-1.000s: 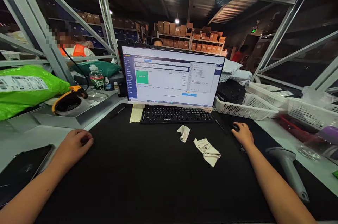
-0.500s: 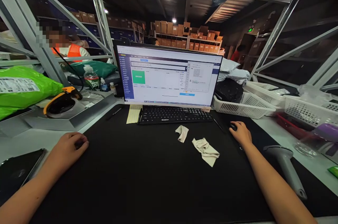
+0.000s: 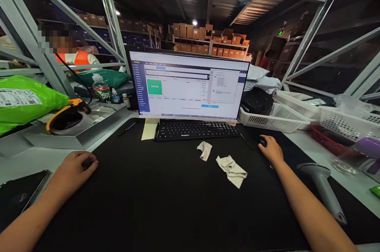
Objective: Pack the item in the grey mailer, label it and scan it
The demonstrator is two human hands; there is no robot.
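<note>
My left hand (image 3: 76,169) rests on the left side of the black desk mat (image 3: 166,200), loosely curled with a gap between thumb and fingers and nothing in it. A dark phone (image 3: 22,196) lies beside my left wrist. On the right, my right hand (image 3: 271,149) covers a black computer mouse (image 3: 262,140), which mostly hides under the palm. Between the hands stand a lit monitor (image 3: 181,89) and a black keyboard (image 3: 196,130). Two pale cloths, a small one (image 3: 204,150) and a larger one (image 3: 232,170), lie crumpled on the mat.
A grey barcode scanner (image 3: 323,188) lies right of my forearm. White baskets (image 3: 273,119) and a purple-lidded clear container (image 3: 353,157) line the right side. At left are a green parcel (image 3: 29,99), a grey tray (image 3: 89,135) and a bottle (image 3: 101,87). A person in an orange vest (image 3: 81,58) is beyond.
The large text in the bar near the top of the screen has changed. Both hands keep their places; the view has shifted very slightly.
</note>
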